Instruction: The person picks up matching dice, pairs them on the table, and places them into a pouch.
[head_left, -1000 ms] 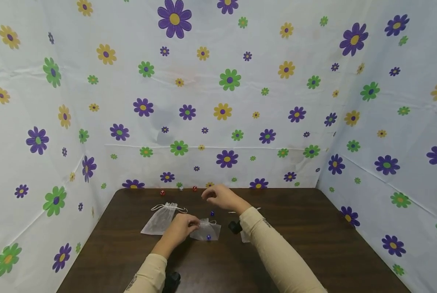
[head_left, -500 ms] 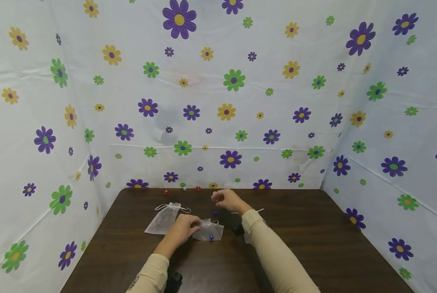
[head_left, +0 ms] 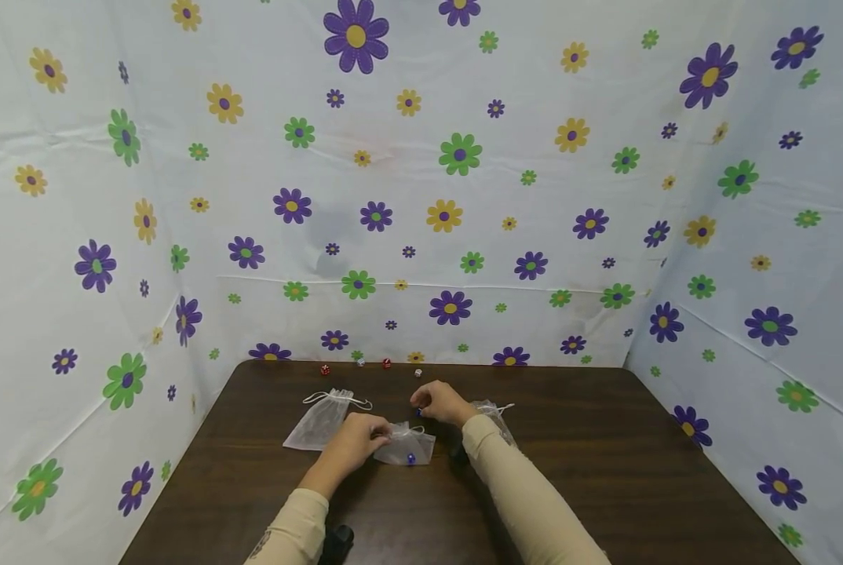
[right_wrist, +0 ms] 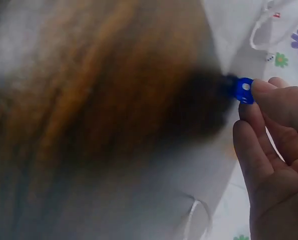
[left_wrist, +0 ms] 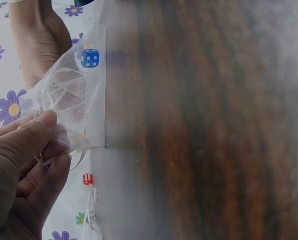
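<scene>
My left hand (head_left: pixel 356 442) pinches the gathered mouth of a small sheer white drawstring bag (left_wrist: pixel 71 87), which lies on the table in the head view. Inside that bag is a blue die (left_wrist: pixel 90 58) with white pips. Just beyond the bag, my right hand (head_left: pixel 443 402) is lowered to the table, thumb and fingertip on a second blue die (right_wrist: pixel 245 90). In the head view this die shows only partly under the fingers. A white die (head_left: pixel 417 373) sits behind the right hand, near the table's back edge.
Along the back edge are two red dice, one at the left (head_left: pixel 325 369) and one nearer the middle (head_left: pixel 387 362), with a pale die (head_left: pixel 361 362) between them. A larger sheer bag (head_left: pixel 320 424) lies left; another bag (head_left: pixel 495 416) is partly behind the right forearm. Flowered cloth surrounds the brown table (head_left: pixel 605 463).
My right hand has moved from the back edge toward me, down to the blue die, uncovering the white die behind. The left hand keeps its hold on the bag. The head view has shifted slightly.
</scene>
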{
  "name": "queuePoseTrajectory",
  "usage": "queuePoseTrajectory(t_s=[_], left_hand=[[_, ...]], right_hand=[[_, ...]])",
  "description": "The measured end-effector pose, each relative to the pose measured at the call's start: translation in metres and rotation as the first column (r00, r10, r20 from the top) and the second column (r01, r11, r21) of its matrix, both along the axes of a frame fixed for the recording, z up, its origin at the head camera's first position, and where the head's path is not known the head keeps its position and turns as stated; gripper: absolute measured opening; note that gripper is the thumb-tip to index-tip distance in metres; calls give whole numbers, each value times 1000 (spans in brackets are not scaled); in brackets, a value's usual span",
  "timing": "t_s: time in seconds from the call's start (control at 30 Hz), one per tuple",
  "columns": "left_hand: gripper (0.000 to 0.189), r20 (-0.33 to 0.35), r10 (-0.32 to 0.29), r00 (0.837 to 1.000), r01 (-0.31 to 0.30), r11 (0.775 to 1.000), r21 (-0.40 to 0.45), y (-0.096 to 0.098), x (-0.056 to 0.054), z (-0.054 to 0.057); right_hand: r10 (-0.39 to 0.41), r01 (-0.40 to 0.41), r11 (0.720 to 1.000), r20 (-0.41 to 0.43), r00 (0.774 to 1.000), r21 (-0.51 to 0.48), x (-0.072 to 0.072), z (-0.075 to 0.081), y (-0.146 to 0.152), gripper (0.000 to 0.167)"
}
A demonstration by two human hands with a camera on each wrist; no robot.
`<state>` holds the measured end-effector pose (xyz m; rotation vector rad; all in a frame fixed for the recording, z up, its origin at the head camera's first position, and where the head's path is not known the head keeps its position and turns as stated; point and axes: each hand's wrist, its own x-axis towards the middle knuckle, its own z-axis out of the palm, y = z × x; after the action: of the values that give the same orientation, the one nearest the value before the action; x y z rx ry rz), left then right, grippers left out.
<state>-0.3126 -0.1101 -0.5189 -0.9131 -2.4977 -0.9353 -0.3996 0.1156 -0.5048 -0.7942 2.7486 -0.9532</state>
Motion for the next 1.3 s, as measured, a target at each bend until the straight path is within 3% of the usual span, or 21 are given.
queuePoseTrajectory(t_s=[0.2,0.8,1.13,1.3], left_hand=[[13,16,-5,1000,5,1000,7,0,0,-1],[13,3,12,1000,-12,1000,-1,-1,1,-1],[12,48,24,999,-24,1000,-7,-1,4,-2],[11,49,2,999,-2,1000,-4,-1,1,0]], right_hand=[[-2,2,1000,-47,999,13,0,-6,0,22],[-27,28,999,-66,997,17,-3,-13,4,23],[31,-26,999,-127,991,42,4,-5,1,23],[28,-24,999,-152,988,25,4,13,1,21]])
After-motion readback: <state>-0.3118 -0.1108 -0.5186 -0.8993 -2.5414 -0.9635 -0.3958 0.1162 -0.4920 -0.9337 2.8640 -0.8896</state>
